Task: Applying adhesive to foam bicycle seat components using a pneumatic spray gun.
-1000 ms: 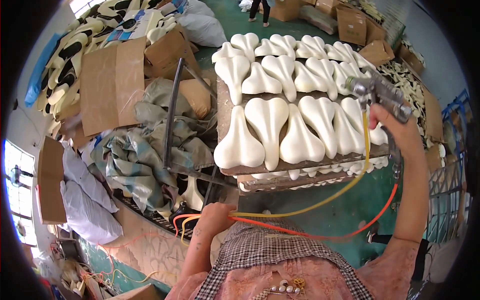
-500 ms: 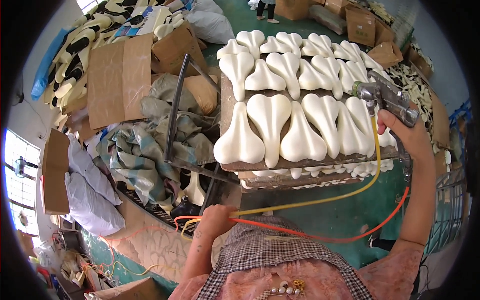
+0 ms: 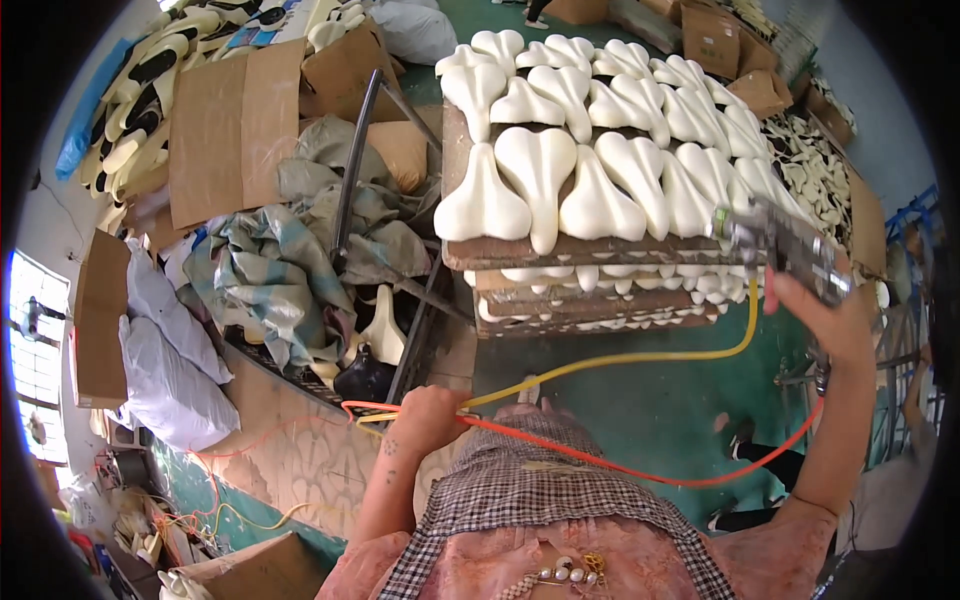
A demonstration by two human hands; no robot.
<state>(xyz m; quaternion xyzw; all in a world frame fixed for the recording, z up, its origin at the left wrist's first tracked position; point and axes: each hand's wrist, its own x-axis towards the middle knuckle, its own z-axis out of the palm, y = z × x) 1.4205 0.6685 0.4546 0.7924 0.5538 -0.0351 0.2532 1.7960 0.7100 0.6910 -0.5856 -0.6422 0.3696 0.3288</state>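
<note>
My right hand [image 3: 825, 318] is closed around the handle of a metal spray gun [image 3: 780, 245] by the near right corner of a board. A yellow hose [image 3: 620, 358] and an orange hose [image 3: 640, 478] run from the gun across to my left hand [image 3: 430, 418], whose fingers wrap round both in front of my checked apron. Rows of cream, saddle-shaped foam pads [image 3: 535, 180] lie side by side on the brown board [image 3: 600, 252], wide and narrow ends alternating in the front row. More loaded boards are stacked underneath. The gun blurs slightly and hides part of the front row's right end.
Left of the stack stand a black metal frame [image 3: 357, 170], crumpled cloth [image 3: 265, 265] and white sacks [image 3: 175, 375]. Cardboard boxes [image 3: 710, 35] fill the far right. A person's dark trouser legs [image 3: 775, 465] show at the right; another person's foot appears at the far top.
The stack sits higher in the view, showing more of its lower boards. My right hand and the gun have come nearer, to the board's front corner. The left hand keeps its hold on the hoses.
</note>
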